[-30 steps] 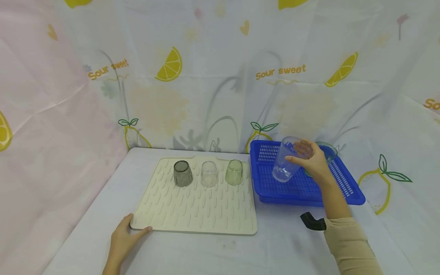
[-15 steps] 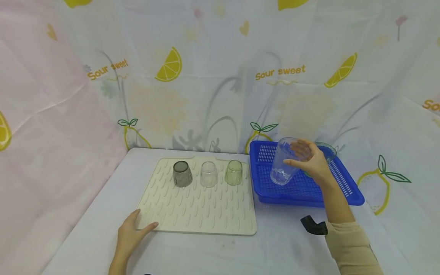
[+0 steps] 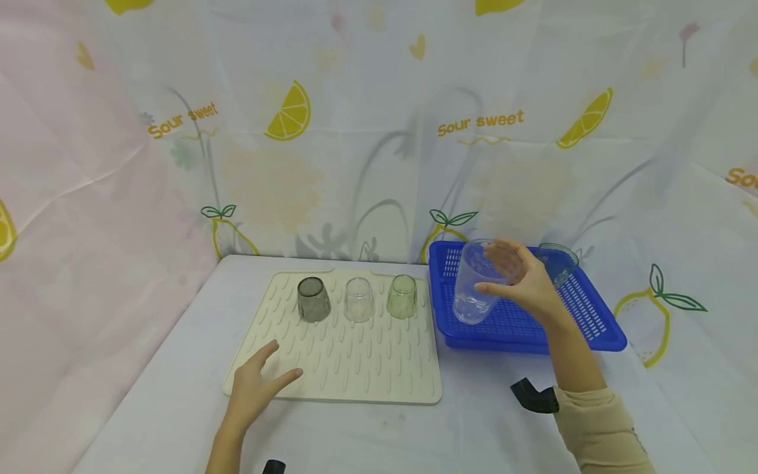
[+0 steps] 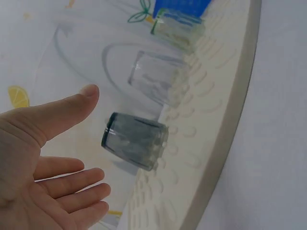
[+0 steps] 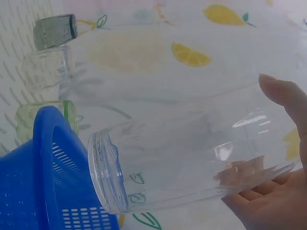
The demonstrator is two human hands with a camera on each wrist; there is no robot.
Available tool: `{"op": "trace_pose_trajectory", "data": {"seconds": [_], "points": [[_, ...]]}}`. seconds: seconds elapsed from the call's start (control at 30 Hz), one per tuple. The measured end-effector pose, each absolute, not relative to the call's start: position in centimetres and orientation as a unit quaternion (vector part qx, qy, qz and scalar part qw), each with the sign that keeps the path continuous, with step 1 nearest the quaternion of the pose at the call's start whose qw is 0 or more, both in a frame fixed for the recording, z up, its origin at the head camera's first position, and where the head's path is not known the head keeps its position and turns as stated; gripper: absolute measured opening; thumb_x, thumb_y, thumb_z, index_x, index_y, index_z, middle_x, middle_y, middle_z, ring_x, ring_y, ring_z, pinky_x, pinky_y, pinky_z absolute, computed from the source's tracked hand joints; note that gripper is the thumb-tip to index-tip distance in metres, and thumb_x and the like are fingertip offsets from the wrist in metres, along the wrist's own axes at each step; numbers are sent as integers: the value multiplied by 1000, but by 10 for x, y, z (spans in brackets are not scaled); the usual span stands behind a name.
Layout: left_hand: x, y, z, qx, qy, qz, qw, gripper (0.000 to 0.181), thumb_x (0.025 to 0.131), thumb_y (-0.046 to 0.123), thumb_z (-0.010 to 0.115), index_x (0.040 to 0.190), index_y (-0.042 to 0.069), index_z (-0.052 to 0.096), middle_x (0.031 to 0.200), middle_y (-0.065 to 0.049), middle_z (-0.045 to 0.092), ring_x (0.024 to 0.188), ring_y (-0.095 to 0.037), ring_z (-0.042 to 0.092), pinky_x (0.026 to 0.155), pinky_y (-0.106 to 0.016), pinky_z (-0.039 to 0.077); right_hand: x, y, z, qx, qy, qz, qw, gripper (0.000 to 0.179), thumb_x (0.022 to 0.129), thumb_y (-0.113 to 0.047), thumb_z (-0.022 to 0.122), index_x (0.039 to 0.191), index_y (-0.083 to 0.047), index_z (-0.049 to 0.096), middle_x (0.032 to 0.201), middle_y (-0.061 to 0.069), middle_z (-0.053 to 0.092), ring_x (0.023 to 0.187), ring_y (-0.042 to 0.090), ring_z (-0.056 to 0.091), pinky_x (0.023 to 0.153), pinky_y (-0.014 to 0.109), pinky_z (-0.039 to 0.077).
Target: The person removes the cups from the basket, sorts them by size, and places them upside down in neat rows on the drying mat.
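Observation:
My right hand (image 3: pixel 530 283) grips a tall clear glass (image 3: pixel 474 293) near its mouth, thumb on one side and fingers round the other. In the right wrist view the tall glass's thick base (image 5: pixel 108 175) points away from the hand, beside the blue basket's rim (image 5: pixel 43 167). Over the front left of the cream drying mat (image 3: pixel 349 372) hovers my left hand (image 3: pixel 254 388), thumb and fingers spread, holding nothing. A grey tumbler (image 3: pixel 314 301), a clear tumbler (image 3: pixel 358 301) and a pale green tumbler (image 3: pixel 402 297) stand in a row on the mat, narrower end up.
The blue mesh basket (image 3: pixel 503 342) sits right of the mat. A greenish glass (image 3: pixel 558 258) in it is partly hidden behind my right hand. A lemon-print cloth (image 3: pixel 367 164) hangs behind the white table. A black strap piece (image 3: pixel 533 396) sticks out at the right sleeve.
My left hand has left the mat's front left corner and moved up and right over the mat. My right hand has shifted left with the tall glass over the basket.

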State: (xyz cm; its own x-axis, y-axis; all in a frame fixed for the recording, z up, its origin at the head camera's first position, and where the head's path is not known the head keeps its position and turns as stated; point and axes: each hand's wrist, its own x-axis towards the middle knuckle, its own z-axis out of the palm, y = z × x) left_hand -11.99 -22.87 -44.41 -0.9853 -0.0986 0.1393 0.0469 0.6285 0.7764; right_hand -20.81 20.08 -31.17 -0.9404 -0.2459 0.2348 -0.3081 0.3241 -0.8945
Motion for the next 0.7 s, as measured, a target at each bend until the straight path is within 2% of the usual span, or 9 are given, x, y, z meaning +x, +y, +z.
{"op": "trace_pose_trajectory", "data": {"seconds": [0.03, 0.17, 0.23, 0.43, 0.7], "points": [[-121, -226, -443, 6, -895, -437, 91, 75, 78, 28, 78, 132, -12, 43, 134, -29, 47, 125, -48, 40, 101, -60, 37, -208, 200, -312, 174, -811, 558, 26, 82, 78, -1, 74, 144, 2, 24, 143, 22, 39, 135, 36, 33, 110, 42, 34], [-128, -215, -437, -26, -882, -455, 122, 70, 77, 25, 78, 129, -10, 48, 131, -28, 51, 118, -49, 48, 97, -59, 42, -208, 194, -315, 195, -804, 561, 27, 80, 77, 2, 74, 142, 3, 27, 142, 22, 41, 134, 36, 35, 106, 21, 38], [-131, -209, -434, -39, -874, -465, 135, 66, 77, 23, 79, 128, -9, 50, 129, -27, 54, 116, -48, 51, 97, -57, 43, -207, 191, -316, 205, -800, 563, 27, 80, 77, 2, 74, 141, 3, 28, 141, 22, 42, 133, 36, 36, 103, 17, 38], [-136, -191, -421, -80, -843, -515, 135, 60, 76, 17, 79, 126, -5, 54, 125, -23, 58, 117, -39, 54, 101, -46, 43, -203, 181, -319, 227, -795, 562, 26, 80, 75, 2, 76, 141, 2, 31, 139, 23, 44, 130, 36, 41, 103, 19, 40], [-142, -162, -401, -143, -809, -554, 138, 59, 75, 10, 79, 126, -6, 53, 124, -21, 59, 113, -34, 58, 100, -41, 45, -202, 169, -327, 258, -774, 578, 16, 81, 73, 4, 76, 140, 2, 32, 137, 27, 44, 128, 36, 42, 103, 27, 43]]}}
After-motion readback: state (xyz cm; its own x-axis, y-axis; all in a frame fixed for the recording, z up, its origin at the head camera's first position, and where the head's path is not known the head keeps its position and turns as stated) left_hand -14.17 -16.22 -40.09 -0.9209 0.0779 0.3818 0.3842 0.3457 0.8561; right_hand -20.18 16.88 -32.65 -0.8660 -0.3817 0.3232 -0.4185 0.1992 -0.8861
